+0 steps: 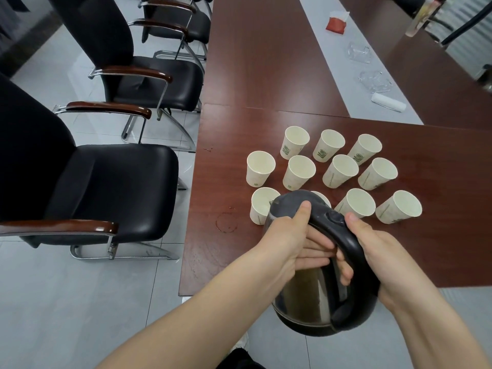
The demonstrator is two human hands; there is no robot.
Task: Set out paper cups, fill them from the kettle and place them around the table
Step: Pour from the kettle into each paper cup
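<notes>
Several white paper cups stand upright in rows on the brown table (266, 75). A steel kettle (308, 296) with a black lid and handle is tilted forward, its spout over the near-left cup (262, 205). My left hand (295, 241) grips the kettle near the lid, thumb on top, fingers under the handle. My right hand (378, 251) grips the black handle, thumb near the switch. One cup (320, 197) is mostly hidden behind the lid. Other cups, like the one at the right (399, 210), look empty.
Black office chairs (106, 187) line the table's left side over a grey tiled floor. Farther up the table lie two glass ashtrays (359, 51), a rolled white cloth (388, 102) and a red tissue packet (337, 22). A wet ring (226, 222) marks the tabletop.
</notes>
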